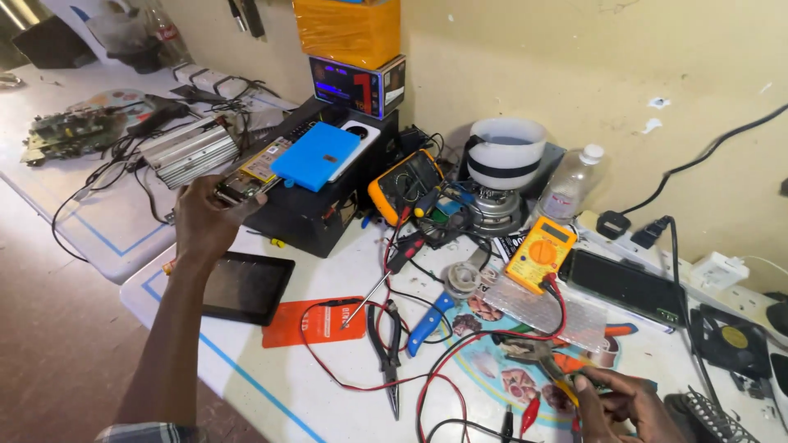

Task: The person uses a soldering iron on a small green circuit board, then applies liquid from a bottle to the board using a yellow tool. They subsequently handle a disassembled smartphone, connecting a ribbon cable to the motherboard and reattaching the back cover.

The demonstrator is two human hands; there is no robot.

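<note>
Work appears early; left hand (205,221) closed on a small silvery part (240,189) at the near-left edge of the black case (316,205); right hand (628,406) well right of the case, fingers pinched on a thin tool with a yellow tip (568,392); what it works on is unclear. Blue box (316,156) sits on the case; orange multimeter (406,184) just right of it; red leads (410,385), pliers (387,344) and tablet (246,287) crowd the counter (271,385) before it.
</note>
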